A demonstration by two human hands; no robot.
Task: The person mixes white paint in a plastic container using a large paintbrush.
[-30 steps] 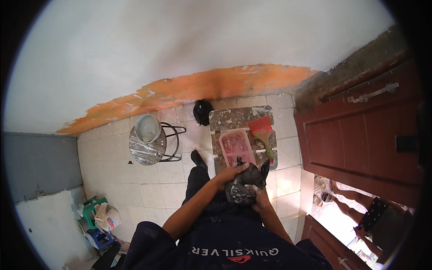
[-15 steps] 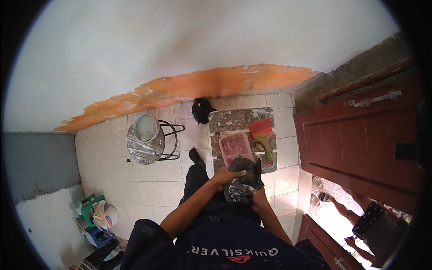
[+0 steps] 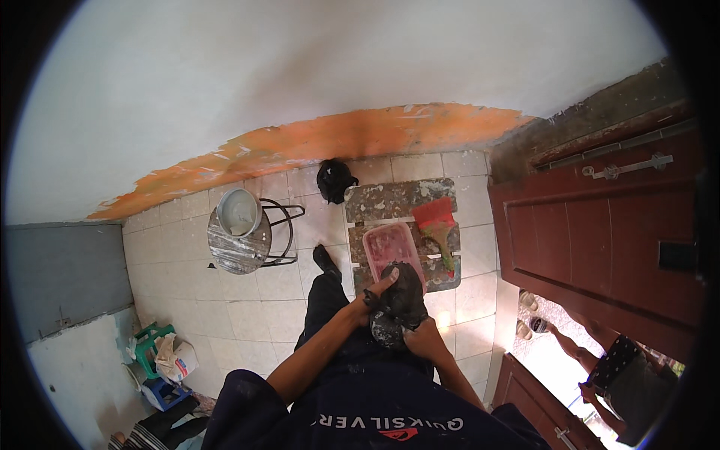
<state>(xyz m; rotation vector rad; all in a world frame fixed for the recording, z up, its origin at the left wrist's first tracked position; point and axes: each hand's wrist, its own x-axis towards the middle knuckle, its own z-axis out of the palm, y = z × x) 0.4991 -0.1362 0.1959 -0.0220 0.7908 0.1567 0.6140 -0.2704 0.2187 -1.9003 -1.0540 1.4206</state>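
Observation:
A crumpled black plastic bag [image 3: 406,294], smeared with whitish stuff low down, is held between my two hands in front of my torso. My left hand [image 3: 376,294] grips its left side, the thumb lying over the plastic and a dark twist of it at the wrist. From the lower right, my right hand [image 3: 426,339] closes on the bag, its fingertips partly hidden. Just beyond the bag is a pinkish rectangular plastic tub [image 3: 380,238] with smeared inner walls. It rests on a slatted, paint-spattered low table [image 3: 367,207].
A red, broad-bladed tool [image 3: 433,214] lies right of the tub. Left, a grey bucket [image 3: 235,225] stands on a round stool [image 3: 240,259]. Another black bag [image 3: 335,180] sits by the wall. A brown door [image 3: 592,232] flanks the right; a person [image 3: 630,382] is outside.
Both hands have shifted on the black bag, my left hand's grip turning upward. The bag has become more upright and now overlaps the tub's near end more.

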